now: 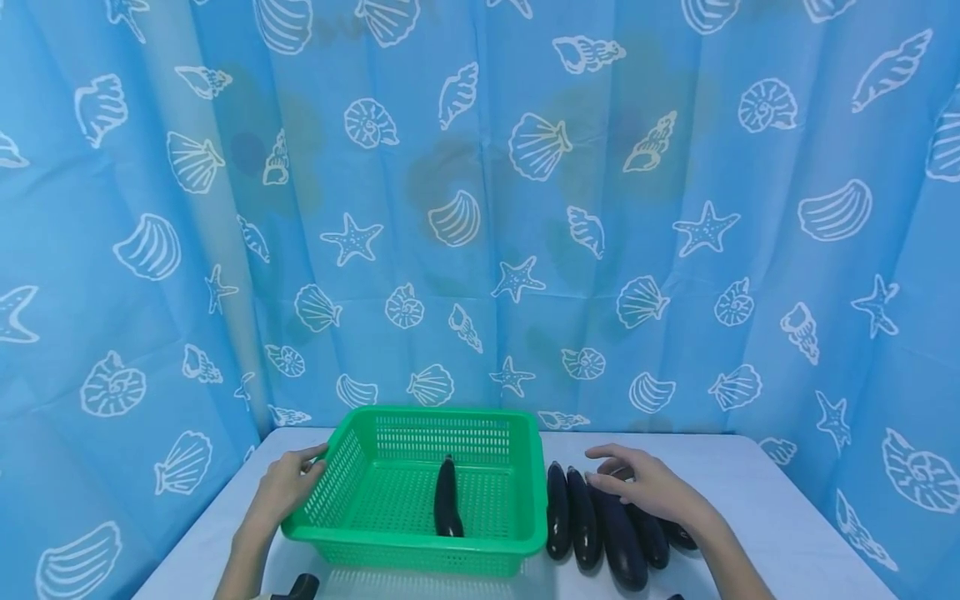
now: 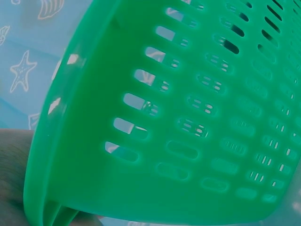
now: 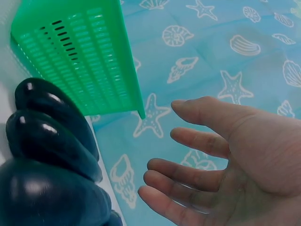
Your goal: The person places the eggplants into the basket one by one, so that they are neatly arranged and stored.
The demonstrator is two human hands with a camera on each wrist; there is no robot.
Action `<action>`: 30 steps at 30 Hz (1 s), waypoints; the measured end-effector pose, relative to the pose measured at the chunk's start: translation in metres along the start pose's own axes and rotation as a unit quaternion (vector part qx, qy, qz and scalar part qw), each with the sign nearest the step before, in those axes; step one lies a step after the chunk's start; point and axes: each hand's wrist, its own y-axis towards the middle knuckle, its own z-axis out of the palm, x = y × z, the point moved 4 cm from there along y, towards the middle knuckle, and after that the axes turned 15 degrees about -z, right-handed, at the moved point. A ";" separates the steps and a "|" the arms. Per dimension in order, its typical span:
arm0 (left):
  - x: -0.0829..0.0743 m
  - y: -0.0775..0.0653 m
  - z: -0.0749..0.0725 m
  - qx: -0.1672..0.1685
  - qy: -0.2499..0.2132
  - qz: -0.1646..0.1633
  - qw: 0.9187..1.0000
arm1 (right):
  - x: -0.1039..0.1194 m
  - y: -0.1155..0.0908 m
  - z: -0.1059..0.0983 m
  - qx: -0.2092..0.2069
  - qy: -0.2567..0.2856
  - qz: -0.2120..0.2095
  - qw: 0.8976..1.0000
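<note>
A green plastic basket (image 1: 420, 546) with slotted walls stands on the table, one dark eggplant (image 1: 447, 504) lying inside it. At its left rim my left hand (image 1: 281, 487) holds the edge between thumb and fingers; in the left wrist view the rim hides most of that hand (image 2: 14, 179). To the right of the basket several dark eggplants (image 1: 618, 537) lie side by side. Over them hovers my right hand (image 1: 652, 483), holding nothing. Its fingers are spread and slightly bent in the right wrist view, apart from the eggplants (image 3: 42, 188).
A white-covered table (image 1: 757, 500) carries everything. Behind it and along both sides hangs a blue curtain (image 1: 480, 333) printed with shells and starfish. The basket's right wall (image 3: 89, 61) stands close beside the nearest eggplant.
</note>
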 end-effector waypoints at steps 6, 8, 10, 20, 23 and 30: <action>-0.001 0.001 0.000 -0.001 0.006 0.008 1.000 | -0.005 -0.006 -0.006 -0.003 -0.004 0.013 1.000; -0.001 0.001 0.000 0.001 0.005 0.007 1.000 | -0.007 -0.008 -0.008 -0.006 -0.010 0.020 1.000; 0.000 0.001 -0.001 0.002 0.006 0.004 1.000 | -0.009 -0.009 -0.009 -0.006 -0.014 0.023 1.000; 0.001 0.004 0.003 0.001 0.004 0.004 1.000 | -0.018 -0.013 -0.011 0.005 -0.022 0.018 1.000; 0.002 0.004 0.004 -0.002 0.005 0.007 1.000 | -0.020 -0.015 -0.012 0.006 -0.028 0.020 0.999; 0.003 0.002 0.001 -0.004 -0.003 0.009 1.000 | -0.020 -0.015 -0.013 0.008 -0.045 0.021 0.999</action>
